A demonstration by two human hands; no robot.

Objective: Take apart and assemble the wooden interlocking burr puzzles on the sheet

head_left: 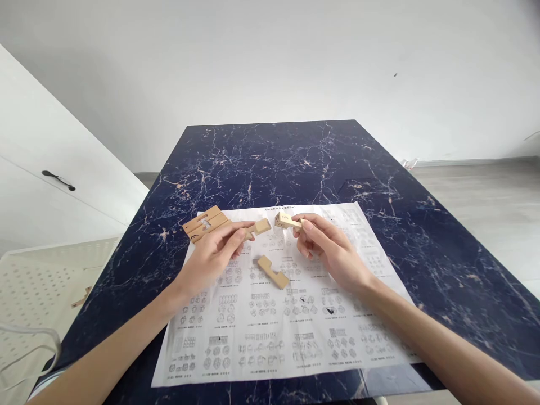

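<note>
My left hand pinches a notched wooden puzzle piece, its pale block end pointing right. Across a small gap, my right hand grips another wooden puzzle piece with dark marks on its end. The two pieces are apart, both held above a printed instruction sheet. Between and below the hands, a third notched wooden piece lies on the sheet. Beyond my left hand sits a flat brown wooden piece with grooves and dark markings, partly covered by that hand.
The sheet lies on a dark blue marbled table. To the left are a white cabinet with a black handle and a perforated cream surface with a white cable. A white wall stands behind the table.
</note>
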